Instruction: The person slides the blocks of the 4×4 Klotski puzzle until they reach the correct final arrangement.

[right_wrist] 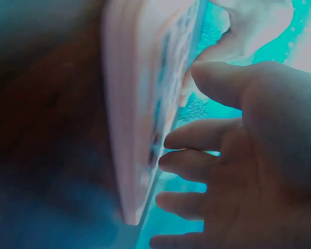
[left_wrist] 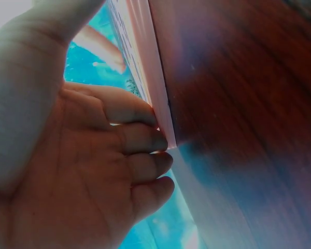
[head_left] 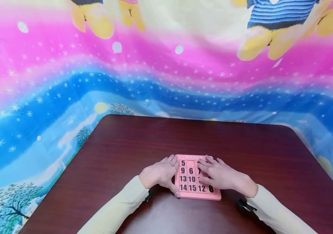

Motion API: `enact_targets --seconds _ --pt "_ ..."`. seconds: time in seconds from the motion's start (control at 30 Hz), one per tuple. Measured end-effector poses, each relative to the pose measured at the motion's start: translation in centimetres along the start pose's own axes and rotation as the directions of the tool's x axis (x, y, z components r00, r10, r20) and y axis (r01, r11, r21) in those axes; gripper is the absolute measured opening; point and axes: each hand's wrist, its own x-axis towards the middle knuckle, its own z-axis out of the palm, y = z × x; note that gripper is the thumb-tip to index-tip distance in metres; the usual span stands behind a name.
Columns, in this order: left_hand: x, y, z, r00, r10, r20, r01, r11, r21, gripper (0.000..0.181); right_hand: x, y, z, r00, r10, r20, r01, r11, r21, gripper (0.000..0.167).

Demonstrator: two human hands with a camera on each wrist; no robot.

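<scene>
A pink number slide puzzle [head_left: 192, 196] lies flat on the table, its tiles printed with black numbers. An empty slot shows in the top row, right of the 5 tile [head_left: 183, 163]. My left hand [head_left: 161, 174] rests along the puzzle's left edge, fingertips at the upper corner and thumb near the lower one. In the left wrist view, its fingertips touch the frame's side [left_wrist: 158, 78]. Over the right-hand tiles lies my right hand [head_left: 223, 174], its fingers extended and hiding several of them. The right wrist view shows those fingers [right_wrist: 189, 166] close to the tile face.
The dark reddish-brown wooden table [head_left: 154, 136] extends around the puzzle on all sides. Behind it hangs a colourful printed cloth [head_left: 166, 71] in pink and blue. A black band [head_left: 246, 205] sits at the right wrist.
</scene>
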Motion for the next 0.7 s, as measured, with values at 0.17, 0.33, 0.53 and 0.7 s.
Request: enact_targets --seconds 0.17,0.33,0.53,0.7 --pt "-0.08 -0.08 0.08 1.0 0.007 -0.007 -0.007 1.0 0.0 0.126 -0.37 0.21 0.48 1.0 0.003 -0.001 -0.003 1.0 0.004 0.064" --pt "-0.13 0.05 0.0 1.0 0.008 -0.01 -0.007 1.0 0.003 0.125 -0.47 0.16 0.62 1.0 0.011 -0.003 -0.011 1.0 0.003 0.065" --pt "-0.12 0.06 -0.03 1.0 0.004 -0.014 -0.004 1.0 0.004 0.126 -0.23 0.02 0.73 1.0 -0.004 -0.019 0.004 1.0 -0.02 0.065" --pt "-0.1 0.03 -0.04 1.0 0.007 -0.019 -0.007 1.0 0.012 0.125 0.11 -0.38 0.77 1.0 -0.014 -0.024 0.013 0.999 -0.039 0.064"
